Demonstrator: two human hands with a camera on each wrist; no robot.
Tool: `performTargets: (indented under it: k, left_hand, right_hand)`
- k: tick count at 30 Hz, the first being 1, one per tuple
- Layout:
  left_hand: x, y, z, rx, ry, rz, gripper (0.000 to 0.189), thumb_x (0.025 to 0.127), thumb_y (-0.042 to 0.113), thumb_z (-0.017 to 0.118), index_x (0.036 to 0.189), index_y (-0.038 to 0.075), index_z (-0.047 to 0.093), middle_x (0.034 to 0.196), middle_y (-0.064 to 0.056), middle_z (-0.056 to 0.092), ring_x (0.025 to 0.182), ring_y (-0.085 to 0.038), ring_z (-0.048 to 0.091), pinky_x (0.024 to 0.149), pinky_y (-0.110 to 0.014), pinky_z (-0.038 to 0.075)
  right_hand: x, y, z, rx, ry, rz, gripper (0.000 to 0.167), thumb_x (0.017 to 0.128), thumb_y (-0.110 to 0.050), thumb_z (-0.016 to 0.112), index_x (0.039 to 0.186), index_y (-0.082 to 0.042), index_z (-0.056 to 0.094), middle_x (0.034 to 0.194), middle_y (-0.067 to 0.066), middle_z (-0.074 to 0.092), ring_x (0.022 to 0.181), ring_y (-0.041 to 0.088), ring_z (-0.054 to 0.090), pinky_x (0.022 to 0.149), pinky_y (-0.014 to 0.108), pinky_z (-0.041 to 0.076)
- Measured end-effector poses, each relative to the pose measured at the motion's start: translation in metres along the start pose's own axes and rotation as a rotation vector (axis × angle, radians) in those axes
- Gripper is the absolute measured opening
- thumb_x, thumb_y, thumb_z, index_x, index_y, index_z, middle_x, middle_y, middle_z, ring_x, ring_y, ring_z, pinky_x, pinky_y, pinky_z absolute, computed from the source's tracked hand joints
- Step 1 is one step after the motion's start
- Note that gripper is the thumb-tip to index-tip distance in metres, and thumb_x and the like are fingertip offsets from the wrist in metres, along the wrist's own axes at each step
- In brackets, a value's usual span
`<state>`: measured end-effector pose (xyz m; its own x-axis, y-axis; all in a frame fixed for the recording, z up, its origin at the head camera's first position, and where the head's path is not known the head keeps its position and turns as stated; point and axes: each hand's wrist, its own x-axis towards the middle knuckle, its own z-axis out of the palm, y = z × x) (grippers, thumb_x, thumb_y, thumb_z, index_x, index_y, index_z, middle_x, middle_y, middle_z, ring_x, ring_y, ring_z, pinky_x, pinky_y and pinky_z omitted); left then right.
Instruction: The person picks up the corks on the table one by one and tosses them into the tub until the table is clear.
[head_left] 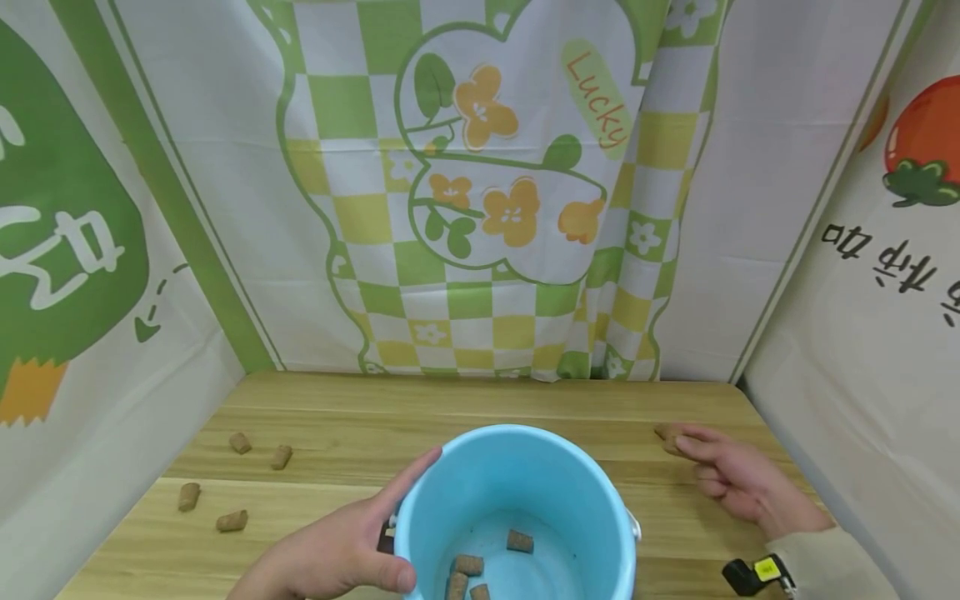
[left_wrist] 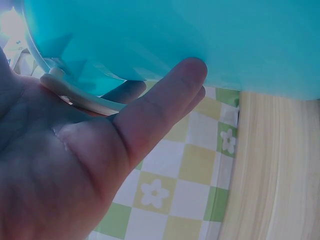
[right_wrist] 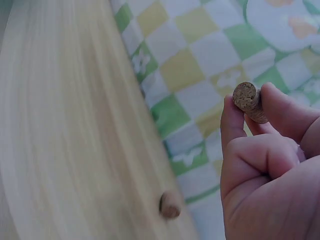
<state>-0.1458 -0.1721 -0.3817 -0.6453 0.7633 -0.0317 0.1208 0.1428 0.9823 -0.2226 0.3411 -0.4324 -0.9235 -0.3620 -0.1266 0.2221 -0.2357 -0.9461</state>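
A light-blue bucket (head_left: 517,442) stands at the front of the wooden table. My left hand (head_left: 337,542) holds its left side, fingers and thumb spread along the outer wall; in the left wrist view this hand (left_wrist: 100,150) lies by the white handle (left_wrist: 95,102). To the right of the bucket, my right hand (head_left: 738,483) pinches a cork (right_wrist: 250,102) between thumb and fingertips, above the table. Another cork (right_wrist: 170,206) lies on the tabletop in the right wrist view. Inside the bucket are several corks (head_left: 520,542) on the bottom.
Several loose corks (head_left: 232,521) lie on the left part of the wooden table (head_left: 450,400). A green-and-yellow checked cloth (head_left: 420,308) hangs behind the far edge. Printed white panels (head_left: 847,333) border both sides. The right wrist carries a small black device (head_left: 753,575).
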Motion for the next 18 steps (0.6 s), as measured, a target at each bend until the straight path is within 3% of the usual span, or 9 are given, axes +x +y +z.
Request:
performTargets:
  k: [5,18]
  left_hand:
    - [0.000,0.000,0.000,-0.002,-0.002,0.002,0.108,0.087,0.045,0.077,0.160,0.036,-0.002,0.152,-0.021,0.031,0.122,-0.037,0.051,0.091,-0.040,0.050]
    - [0.000,0.002,0.001,-0.005,0.000,-0.005,0.108,0.087,0.044,0.077,0.160,0.037,-0.002,0.152,-0.021,0.031,0.123,-0.037,0.051,0.092,-0.039,0.050]
  right_hand:
    - [-0.003,-0.012,0.020,0.022,-0.046,-0.037,0.025,0.106,-0.009,0.050,0.124,-0.019,0.065,0.118,0.004,0.065,0.052,0.000,0.032,0.047,0.016,0.029]
    - [-0.012,-0.035,0.057,0.060,-0.199,-0.096,0.035,0.106,-0.002,0.044,0.130,-0.017,0.065,0.116,0.006,0.064,0.053,0.004,0.021,0.047,0.017,0.024]
